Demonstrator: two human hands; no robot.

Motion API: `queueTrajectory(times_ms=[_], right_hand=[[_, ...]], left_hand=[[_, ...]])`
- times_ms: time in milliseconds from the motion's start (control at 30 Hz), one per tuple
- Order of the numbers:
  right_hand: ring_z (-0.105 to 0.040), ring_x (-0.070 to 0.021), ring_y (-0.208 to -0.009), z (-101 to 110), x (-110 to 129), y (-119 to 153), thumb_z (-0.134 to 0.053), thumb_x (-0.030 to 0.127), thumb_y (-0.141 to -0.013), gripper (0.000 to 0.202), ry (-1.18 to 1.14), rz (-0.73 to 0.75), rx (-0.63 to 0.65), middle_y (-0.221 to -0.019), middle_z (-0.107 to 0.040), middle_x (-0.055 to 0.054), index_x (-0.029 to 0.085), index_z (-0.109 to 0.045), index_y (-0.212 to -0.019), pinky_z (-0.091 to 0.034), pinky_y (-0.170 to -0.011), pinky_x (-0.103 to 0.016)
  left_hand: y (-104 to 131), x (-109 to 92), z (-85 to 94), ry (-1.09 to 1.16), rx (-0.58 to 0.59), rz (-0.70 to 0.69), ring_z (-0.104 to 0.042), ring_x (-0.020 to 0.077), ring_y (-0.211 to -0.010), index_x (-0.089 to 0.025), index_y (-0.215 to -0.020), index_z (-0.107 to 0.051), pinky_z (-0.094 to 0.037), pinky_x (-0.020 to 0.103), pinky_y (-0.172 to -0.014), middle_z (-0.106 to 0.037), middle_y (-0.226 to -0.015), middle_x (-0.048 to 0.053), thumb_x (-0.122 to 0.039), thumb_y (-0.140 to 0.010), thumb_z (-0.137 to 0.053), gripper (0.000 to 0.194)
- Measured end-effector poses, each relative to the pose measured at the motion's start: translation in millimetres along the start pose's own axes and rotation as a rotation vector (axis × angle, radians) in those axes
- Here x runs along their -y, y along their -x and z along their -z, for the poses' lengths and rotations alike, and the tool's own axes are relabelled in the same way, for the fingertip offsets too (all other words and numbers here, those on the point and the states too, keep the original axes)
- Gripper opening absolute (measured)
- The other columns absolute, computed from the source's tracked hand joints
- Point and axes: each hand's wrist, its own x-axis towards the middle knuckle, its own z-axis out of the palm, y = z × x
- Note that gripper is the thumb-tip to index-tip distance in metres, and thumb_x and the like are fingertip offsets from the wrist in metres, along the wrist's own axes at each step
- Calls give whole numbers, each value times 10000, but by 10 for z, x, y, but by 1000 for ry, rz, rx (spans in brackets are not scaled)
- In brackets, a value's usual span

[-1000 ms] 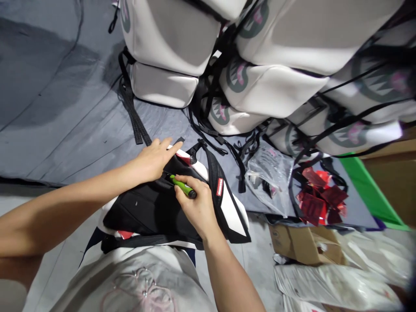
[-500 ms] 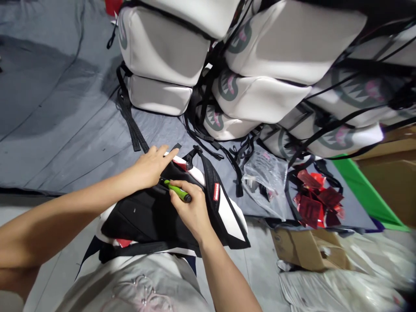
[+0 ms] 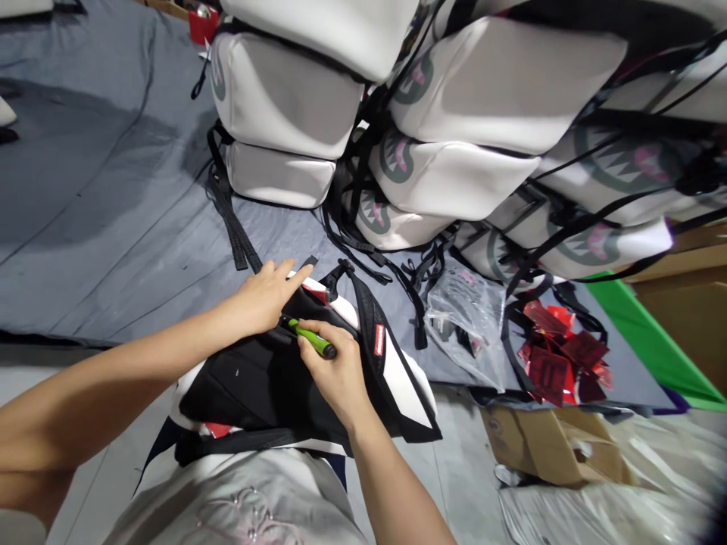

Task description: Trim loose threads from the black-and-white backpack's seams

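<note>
A black and white backpack (image 3: pixel 255 382) lies across my lap, leaning on the table edge, its black padded side facing up. My left hand (image 3: pixel 264 297) grips its far edge, fingers laid over the white and red trim; the thumb is mostly hidden. Between the fingers of my right hand (image 3: pixel 336 369) is a short green-handled tool (image 3: pixel 312 338) with a black end. Its narrow front end points at the black fabric beside my left hand, and the tip is too small to make out. A red label (image 3: pixel 379 340) sits on the shoulder strap at the right.
Stacked white backpacks (image 3: pixel 289 94) with shark-mouth prints and dangling black straps stand on the grey-covered table (image 3: pixel 113 227). To the right lie a clear plastic bag (image 3: pixel 469 325) and several red tags (image 3: pixel 560 356). Below the edge are a cardboard box (image 3: pixel 545 446) and plastic wrapping (image 3: pixel 602 515).
The view has shifted slightly, so the scene sits a little lower. Both hands keep nearly the same places on the backpack, and the green-handled tool stays in my right hand.
</note>
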Motion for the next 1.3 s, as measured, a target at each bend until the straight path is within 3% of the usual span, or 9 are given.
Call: queueTrajectory(times_ms=[533, 633, 833, 967, 1000, 1067, 1167, 1233, 1300], right_hand=[[-703, -243, -936, 51, 15, -33, -663, 195, -829, 169, -7, -13, 8, -988, -778, -17, 246, -758, -959, -493, -916, -387], [-718, -210, -863, 30, 35, -62, -649, 157, -820, 188, -107, -29, 49, -951, -781, -16, 232, -763, -949, -517, -842, -317], [-672, -162, -704, 82, 59, -115, -675, 163, -797, 176, -39, -132, 34, -765, -741, 19, 233, -779, -921, -503, -763, -267], [-689, -181, -809, 491, 164, -25, -665, 247, -839, 119, -193, -140, 70, -880, -755, -4, 219, -752, -915, -522, -767, -279], [-697, -197, -884, 650, 165, 18, -650, 269, -860, 111, -251, -95, 32, -960, -760, -21, 217, -736, -910, -532, -817, -304], [-682, -231, -1040, 1006, 57, 100, -597, 291, -906, 118, -283, -8, -202, -1118, -740, -55, 220, -689, -927, -525, -931, -380], [-655, -230, -1103, 1525, -441, 153, -422, 251, -968, 245, 71, -80, -697, -1197, -699, -105, 206, -619, -1106, -516, -958, -408], [-648, -201, -1099, 1794, -917, 119, -324, 158, -945, 372, 540, -412, -661, -1196, -690, -114, 178, -605, -1187, -499, -956, -344], [-672, -259, -1028, 1976, -1377, 24, -449, 141, -875, 319, 637, -554, -562, -1067, -724, -145, 130, -677, -1097, -500, -910, -352]], left_hand=[[1, 0, 13, -13, 4, 1, -450, 324, -1265, -250, -1571, -139, -498, 415, -979, -323, -1556, 136, -22, -770, -605, 954], [6, 14, 41, -11, 4, -17, -432, 331, -1293, -230, -1571, -159, -466, 437, -1046, -305, -1569, 130, -62, -792, -610, 916], [-40, 105, 16, -58, 23, -23, -422, 379, -1311, -195, -1578, -175, -450, 465, -1073, -309, -1561, 147, -136, -800, -623, 899], [-73, 185, -70, -81, -42, -89, -468, 374, -1249, -209, -1580, -163, -460, 482, -1052, -332, -1537, 142, -187, -800, -606, 898], [-72, 198, -89, -83, -51, -96, -472, 373, -1238, -215, -1581, -158, -460, 489, -1050, -331, -1536, 139, -200, -801, -602, 897], [-69, 215, -116, -85, -55, -92, -476, 373, -1227, -220, -1582, -149, -457, 497, -1050, -324, -1540, 137, -217, -798, -593, 901], [-73, 219, -140, -74, -53, -84, -469, 372, -1238, -221, -1583, -150, -452, 494, -1055, -327, -1540, 134, -220, -791, -581, 902], [-80, 213, -150, -64, -53, -76, -465, 370, -1251, -223, -1581, -164, -445, 487, -1065, -332, -1538, 133, -209, -783, -578, 899], [-85, 202, -152, -55, -51, -64, -465, 366, -1259, -224, -1578, -180, -442, 483, -1070, -337, -1536, 135, -189, -776, -576, 895]])
